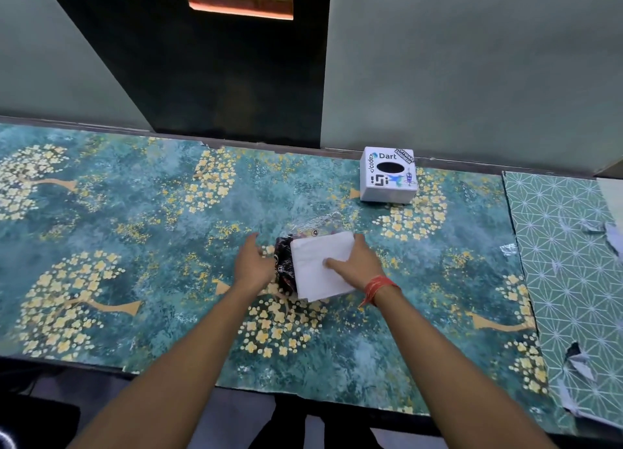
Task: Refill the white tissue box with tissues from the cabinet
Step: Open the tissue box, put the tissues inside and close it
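A white tissue box [387,175] covered in stickers, with a dark oval slot on top, stands at the back of the counter near the wall. In the middle of the counter lies a stack of white tissues [317,266] half out of a dark plastic wrapper [285,266]. My right hand [357,263] grips the stack, thumb on top and fingers round its far edge. My left hand [253,263] rests against the wrapper's left side, fingers spread.
The counter [135,246] wears a teal floral sheet; a green geometric sheet [569,266] with torn patches covers its right end. A dark panel [219,77] rises behind, between pale walls. The front edge runs along the bottom.
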### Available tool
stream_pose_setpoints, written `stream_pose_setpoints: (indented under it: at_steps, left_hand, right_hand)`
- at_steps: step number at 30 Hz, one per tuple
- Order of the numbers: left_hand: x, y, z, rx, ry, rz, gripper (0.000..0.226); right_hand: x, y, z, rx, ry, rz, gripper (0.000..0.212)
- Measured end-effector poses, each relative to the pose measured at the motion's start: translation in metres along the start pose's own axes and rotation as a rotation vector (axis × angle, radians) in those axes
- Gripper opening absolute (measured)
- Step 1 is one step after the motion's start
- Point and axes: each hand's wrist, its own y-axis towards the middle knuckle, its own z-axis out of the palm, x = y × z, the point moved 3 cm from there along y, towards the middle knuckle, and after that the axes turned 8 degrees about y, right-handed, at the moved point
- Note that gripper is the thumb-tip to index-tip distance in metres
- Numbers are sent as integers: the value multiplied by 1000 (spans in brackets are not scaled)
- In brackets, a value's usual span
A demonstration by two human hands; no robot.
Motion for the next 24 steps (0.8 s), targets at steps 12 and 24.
stream_pose_setpoints:
  at_steps: [12, 24]
  left_hand:
    - [-111, 9, -9, 27, -157, 288, 52]
    - [-111, -73, 32, 569, -394, 332, 78]
  right_hand:
    - [42, 92, -107, -324, -711, -193, 55]
    - [32, -70, -84, -19, 836, -77, 26]
